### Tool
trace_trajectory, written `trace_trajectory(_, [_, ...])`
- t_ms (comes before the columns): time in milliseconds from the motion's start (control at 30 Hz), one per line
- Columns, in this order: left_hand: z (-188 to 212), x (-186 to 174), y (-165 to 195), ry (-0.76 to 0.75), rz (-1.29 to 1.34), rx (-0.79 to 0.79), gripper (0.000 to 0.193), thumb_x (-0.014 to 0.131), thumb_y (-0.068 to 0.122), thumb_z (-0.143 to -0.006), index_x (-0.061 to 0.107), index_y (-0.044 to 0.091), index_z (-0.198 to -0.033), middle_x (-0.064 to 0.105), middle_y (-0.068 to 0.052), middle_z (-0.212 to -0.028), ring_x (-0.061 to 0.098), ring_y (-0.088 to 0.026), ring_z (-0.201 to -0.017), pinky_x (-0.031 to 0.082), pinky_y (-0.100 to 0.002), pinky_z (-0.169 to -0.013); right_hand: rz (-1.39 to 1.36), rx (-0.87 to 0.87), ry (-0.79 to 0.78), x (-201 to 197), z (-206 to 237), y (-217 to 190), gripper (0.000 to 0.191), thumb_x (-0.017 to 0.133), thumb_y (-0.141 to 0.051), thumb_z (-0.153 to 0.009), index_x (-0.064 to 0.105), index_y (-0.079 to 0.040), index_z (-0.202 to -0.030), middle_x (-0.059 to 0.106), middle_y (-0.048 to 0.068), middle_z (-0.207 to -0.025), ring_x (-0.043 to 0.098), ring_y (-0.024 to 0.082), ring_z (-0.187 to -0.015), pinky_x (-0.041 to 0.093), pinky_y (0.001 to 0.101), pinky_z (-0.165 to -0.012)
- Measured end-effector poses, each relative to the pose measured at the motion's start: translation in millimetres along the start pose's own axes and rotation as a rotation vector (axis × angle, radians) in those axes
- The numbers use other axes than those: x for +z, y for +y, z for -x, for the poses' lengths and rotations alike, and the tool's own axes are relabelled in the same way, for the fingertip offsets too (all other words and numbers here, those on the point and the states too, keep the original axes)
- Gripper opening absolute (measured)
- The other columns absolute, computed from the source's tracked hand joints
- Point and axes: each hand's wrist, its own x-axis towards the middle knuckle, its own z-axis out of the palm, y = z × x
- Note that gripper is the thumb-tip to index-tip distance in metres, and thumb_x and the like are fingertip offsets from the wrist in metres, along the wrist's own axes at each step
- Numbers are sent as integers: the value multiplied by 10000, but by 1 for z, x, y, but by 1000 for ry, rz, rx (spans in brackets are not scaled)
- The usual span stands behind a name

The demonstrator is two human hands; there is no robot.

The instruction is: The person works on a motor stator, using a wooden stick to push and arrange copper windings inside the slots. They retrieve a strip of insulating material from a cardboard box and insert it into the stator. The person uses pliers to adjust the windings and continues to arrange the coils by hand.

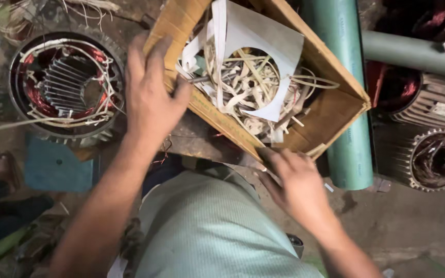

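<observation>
A box (330,110) is being held at two edges by both hands.

It is lying in the upper centre of the frame, its long axis running from upper left to lower right; the left hand (150,98) is grasping the upper-left wall, the right hand (294,183) is gripping the lower corner, and paper strips (243,82) are filling it.

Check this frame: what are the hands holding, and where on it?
Both hold the cardboard box: the left hand grips its left side wall, the right hand its near bottom corner.
</observation>
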Motion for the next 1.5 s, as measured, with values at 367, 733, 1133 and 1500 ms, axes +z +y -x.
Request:
trace_trajectory(367, [23, -8, 39, 3, 21, -35, 672, 730, 125, -930, 457, 7, -1533, 376, -233, -1573, 440, -434, -1449, 404, -524, -1232, -94, 100, -163, 29, -150, 47, 648, 631, -375, -1059, 414, 43, -1505, 641, 304, -1148, 625, 472, -1046, 508, 551, -906])
trace_trajectory(733, [31, -23, 51, -71, 16, -48, 670, 746, 184, -939, 464, 19, -1525, 388, -239, -1536, 457, -445, -1398, 417, -538, -1191, 74, -283, 56, 29, -94, -3, 343, 665, -131, -904, 705, -6, -1220, 726, 205, -1109, 690, 393, -965, 528, 487, -854])
trace_trajectory(1133, [33, -26, 49, -109, -15, -36, 682, 735, 201, -934, 466, 29, -1536, 393, -242, -1526, 463, -435, -1391, 413, -540, -1184, 242, -68, -108, -65, -84, -37, 315, 682, -147, -908, 632, -23, -1193, 631, 131, -936, 633, 318, -909, 547, 451, -820])
trace_trajectory(1500, [29, -19, 49, -67, -42, -24, 626, 732, 262, -976, 495, 18, -1501, 425, -239, -1506, 496, -430, -1346, 446, -536, -1141, 166, 139, -787, 29, -151, -23, 555, 467, -389, -1073, 445, -63, -1521, 747, 221, -994, 723, 375, -920, 582, 482, -805])
